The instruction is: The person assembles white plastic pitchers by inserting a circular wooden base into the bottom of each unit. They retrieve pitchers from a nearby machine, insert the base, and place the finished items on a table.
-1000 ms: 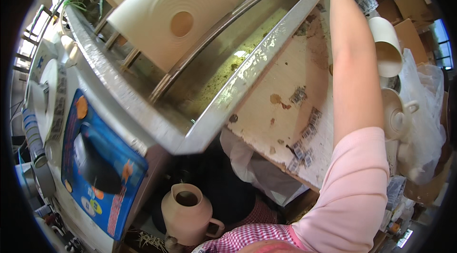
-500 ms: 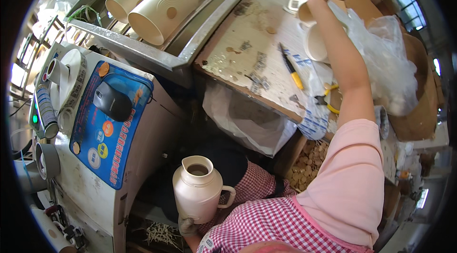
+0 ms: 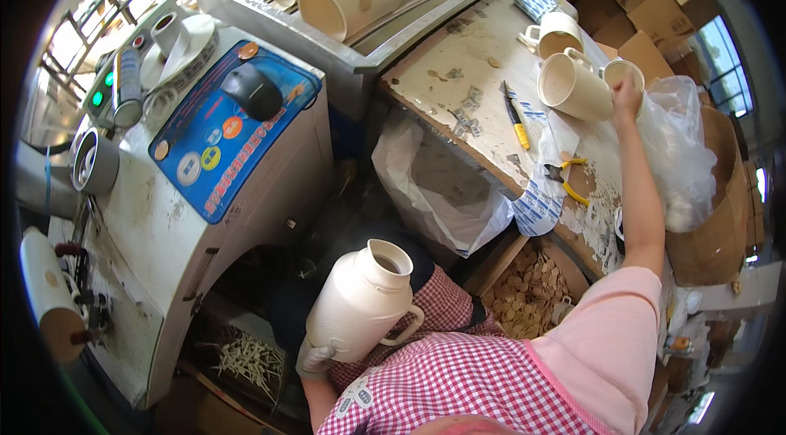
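Note:
A cream plastic jug with a spout and a side handle leans a little to the right above my lap. My gloved left hand is closed around its lower side; part of the hand is hidden behind the jug. On the right-hand table lies a second cream jug on its side, its wide open base facing left. My right hand grips it by the neck, arm stretched far out. Just behind it rests another cream jug, beside a blue-and-white patterned roll.
A yellow-handled knife and yellow-handled pliers lie on the worktable. Larger cream shells sit in a metal trough. A box of round discs stands below. At left, a machine holds a mouse on a blue pad.
My right hand has come from beside the patterned roll to the neck of the jug lying nearer. The jug in my left hand has tipped rightward. The whole view has shifted.

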The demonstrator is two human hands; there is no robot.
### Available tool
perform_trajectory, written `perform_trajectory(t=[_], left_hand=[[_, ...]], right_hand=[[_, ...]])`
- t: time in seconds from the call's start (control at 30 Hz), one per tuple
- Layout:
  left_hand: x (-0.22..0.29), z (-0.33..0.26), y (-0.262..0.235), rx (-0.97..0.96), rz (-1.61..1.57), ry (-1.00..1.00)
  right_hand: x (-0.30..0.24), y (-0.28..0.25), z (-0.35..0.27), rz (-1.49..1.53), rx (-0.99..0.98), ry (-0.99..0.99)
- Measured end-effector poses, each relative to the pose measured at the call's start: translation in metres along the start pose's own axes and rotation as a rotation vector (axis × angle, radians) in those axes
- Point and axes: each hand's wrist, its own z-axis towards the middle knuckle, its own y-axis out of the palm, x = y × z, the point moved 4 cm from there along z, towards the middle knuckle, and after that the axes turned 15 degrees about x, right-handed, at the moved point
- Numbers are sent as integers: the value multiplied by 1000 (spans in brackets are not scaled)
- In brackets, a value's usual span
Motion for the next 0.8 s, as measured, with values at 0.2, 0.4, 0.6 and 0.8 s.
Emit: perform_trajectory(t=[0.2, 0.4, 0.6, 0.8], left_hand=[[-11, -12, -2, 24, -13, 16], [-15, -24, -7, 76, -21, 27], [-10, -13, -18, 131, -37, 4], [2, 15, -26, 178, -55, -10]], right_hand=[[-245, 123, -223, 447, -960, -522], [-382, 219, -323, -67, -568, -928], [-363, 293, -310, -16, -292, -1167], [-309, 375, -187, 37, 52, -998]])
